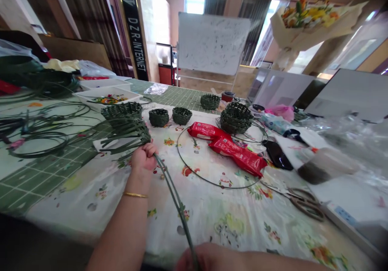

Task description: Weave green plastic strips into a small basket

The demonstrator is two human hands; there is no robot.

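My left hand (144, 156), with a gold bangle on its wrist, is closed around dark green strands at the edge of an unfinished woven basket (125, 119). Loose strand ends spread out from that basket beside the hand. From my left fist, long green strands (174, 194) run down toward me to the bottom edge. There my right hand (203, 258) is closed around them, partly cut off by the frame. Small woven baskets (159, 117) (182, 115) stand just beyond, and a rounder one (235, 118) sits farther right.
Red packets (227, 145) lie mid-table inside a thin wire loop (206, 179). Scissors (306, 203), a black phone (278, 155) and a power strip (342, 214) are at right. Coiled strands (39, 143) and a white tray of colourful bits (81, 97) are at left.
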